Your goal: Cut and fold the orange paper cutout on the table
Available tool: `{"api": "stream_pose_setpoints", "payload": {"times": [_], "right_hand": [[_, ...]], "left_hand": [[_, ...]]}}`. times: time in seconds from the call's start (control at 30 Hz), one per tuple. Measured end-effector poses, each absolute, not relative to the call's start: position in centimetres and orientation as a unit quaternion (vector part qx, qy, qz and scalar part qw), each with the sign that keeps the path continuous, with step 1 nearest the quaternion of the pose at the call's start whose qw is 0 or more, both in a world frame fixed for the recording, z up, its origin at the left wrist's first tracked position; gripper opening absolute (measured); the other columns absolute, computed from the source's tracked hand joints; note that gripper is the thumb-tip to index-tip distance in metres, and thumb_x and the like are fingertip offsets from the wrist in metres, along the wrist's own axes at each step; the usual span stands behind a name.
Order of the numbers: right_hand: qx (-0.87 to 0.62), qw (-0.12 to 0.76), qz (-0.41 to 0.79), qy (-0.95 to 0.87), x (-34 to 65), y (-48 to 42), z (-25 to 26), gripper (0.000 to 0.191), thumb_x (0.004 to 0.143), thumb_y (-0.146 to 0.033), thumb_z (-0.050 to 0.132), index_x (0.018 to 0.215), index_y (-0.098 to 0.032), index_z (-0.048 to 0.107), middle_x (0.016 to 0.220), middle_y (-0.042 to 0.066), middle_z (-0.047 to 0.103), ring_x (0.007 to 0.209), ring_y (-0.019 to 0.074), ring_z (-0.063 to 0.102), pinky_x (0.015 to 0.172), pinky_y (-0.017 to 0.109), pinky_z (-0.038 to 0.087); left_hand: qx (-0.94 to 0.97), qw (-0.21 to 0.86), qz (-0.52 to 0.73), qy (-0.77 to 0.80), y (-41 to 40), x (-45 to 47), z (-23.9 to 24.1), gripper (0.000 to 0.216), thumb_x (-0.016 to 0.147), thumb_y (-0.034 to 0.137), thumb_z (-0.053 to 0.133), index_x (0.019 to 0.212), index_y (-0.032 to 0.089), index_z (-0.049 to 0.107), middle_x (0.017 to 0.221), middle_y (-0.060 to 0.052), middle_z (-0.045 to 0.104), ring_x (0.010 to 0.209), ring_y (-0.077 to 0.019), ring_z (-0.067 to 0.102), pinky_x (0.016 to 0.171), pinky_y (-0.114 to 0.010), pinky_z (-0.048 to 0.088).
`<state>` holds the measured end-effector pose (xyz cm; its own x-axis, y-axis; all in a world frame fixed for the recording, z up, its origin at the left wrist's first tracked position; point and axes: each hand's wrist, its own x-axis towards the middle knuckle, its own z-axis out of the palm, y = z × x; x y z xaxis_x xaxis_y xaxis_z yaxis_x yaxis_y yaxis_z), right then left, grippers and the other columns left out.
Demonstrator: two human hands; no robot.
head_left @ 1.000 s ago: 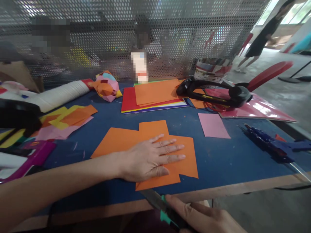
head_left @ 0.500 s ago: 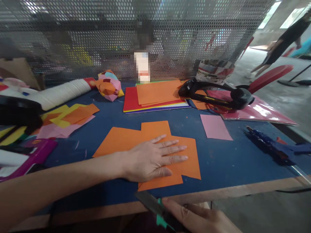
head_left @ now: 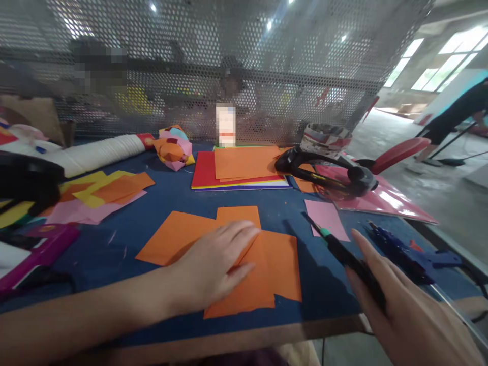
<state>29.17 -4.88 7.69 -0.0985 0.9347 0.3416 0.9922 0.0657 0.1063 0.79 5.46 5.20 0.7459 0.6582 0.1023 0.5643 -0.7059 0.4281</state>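
My left hand [head_left: 213, 267] lies flat on a notched sheet of orange paper [head_left: 280, 267] on the blue table top [head_left: 328, 284], fingers together and pointing right. My right hand [head_left: 407, 315] is at the lower right, above the table's front corner, wrapped around a dark utility knife with a green tip [head_left: 343, 254]. The knife points up and left toward a small pink paper [head_left: 328, 218] and hangs to the right of the orange sheet.
A stack of red and orange sheets [head_left: 240, 170] lies at the back middle, a black headset [head_left: 328, 170] on a red glossy folder [head_left: 392, 201] to the right, a blue glue gun [head_left: 404, 249] near the right edge. Paper scraps [head_left: 102, 195] and a magenta tool [head_left: 38, 254] crowd the left. A perforated metal screen [head_left: 213, 66] closes the back.
My right hand has come up from below the table's front edge to the right side, carrying the knife above the table. My left hand's fingers have closed together on the orange sheet.
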Motion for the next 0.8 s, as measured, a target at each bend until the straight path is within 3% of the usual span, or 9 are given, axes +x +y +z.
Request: {"api": "stream_pose_setpoints", "payload": {"times": [0.07,0.17,0.23,0.4,0.57,0.7,0.8], "right_hand": [[-0.666,0.069,-0.261,-0.695,29.6,-3.9,7.0,0.049,0.101,-0.035,0.029,0.146,-0.017,0.034,0.094,0.009,0.072,0.063,0.0229,0.071,0.036,0.028,0.046],[-0.633,0.076,-0.331,-0.695,29.9,-2.7,5.7,0.045,0.101,-0.030,0.023,0.137,-0.011,0.044,0.081,0.006,0.065,0.062,0.0219,0.068,0.042,0.030,0.048],[-0.611,0.071,-0.337,-0.713,30.0,-2.1,4.9,0.044,0.101,-0.028,0.023,0.134,-0.010,0.045,0.083,0.007,0.064,0.064,0.0221,0.067,0.051,0.033,0.052],[-0.572,0.107,-0.319,-0.748,29.1,-1.8,4.3,0.049,0.100,-0.043,0.026,0.130,-0.012,0.049,0.107,0.016,0.064,0.084,0.0290,0.067,0.061,0.042,0.056],[-0.476,0.188,-0.258,-0.820,26.6,-2.4,3.8,0.038,0.097,-0.034,0.039,0.125,-0.014,0.056,0.113,0.013,0.065,0.097,0.0227,0.066,0.075,0.033,0.057],[-0.418,0.213,-0.224,-0.854,25.3,-2.1,2.1,0.036,0.095,-0.033,0.046,0.124,-0.019,0.060,0.113,0.008,0.070,0.097,0.0196,0.069,0.080,0.030,0.057],[-0.366,0.216,-0.266,-0.865,24.8,-1.7,1.0,0.044,0.096,-0.046,0.044,0.125,-0.019,0.061,0.117,0.004,0.070,0.100,0.0198,0.069,0.080,0.029,0.058]], "left_hand": [[0.872,0.213,0.116,0.426,4.1,0.6,5.9,0.053,0.091,0.047,0.048,0.134,0.018,0.043,0.137,-0.014,0.051,0.123,-0.0282,0.052,0.103,-0.046,0.045],[0.834,0.249,0.071,0.488,2.2,0.8,6.6,0.066,0.078,0.049,0.065,0.133,0.018,0.045,0.136,-0.015,0.052,0.124,-0.0343,0.051,0.102,-0.053,0.043],[0.828,0.264,0.065,0.490,1.4,1.2,6.8,0.070,0.076,0.040,0.069,0.137,0.020,0.042,0.139,-0.014,0.050,0.127,-0.0340,0.049,0.105,-0.053,0.041],[0.836,0.293,0.044,0.462,1.0,2.1,7.1,0.077,0.079,0.024,0.060,0.149,0.021,0.026,0.150,-0.013,0.038,0.139,-0.0307,0.035,0.113,-0.050,0.034],[0.819,0.332,0.045,0.467,1.4,2.0,6.1,0.091,0.073,0.022,0.062,0.152,0.022,0.017,0.159,-0.010,0.022,0.146,-0.0294,0.020,0.117,-0.049,0.027],[0.794,0.354,0.093,0.485,2.9,1.7,6.4,0.076,0.074,0.021,0.057,0.145,0.034,0.032,0.146,-0.006,0.047,0.133,-0.0280,0.047,0.107,-0.049,0.041],[0.764,0.344,0.163,0.521,6.2,1.1,7.7,0.055,0.078,0.023,0.054,0.133,0.028,0.045,0.125,-0.008,0.065,0.116,-0.0254,0.061,0.093,-0.042,0.050]]}}
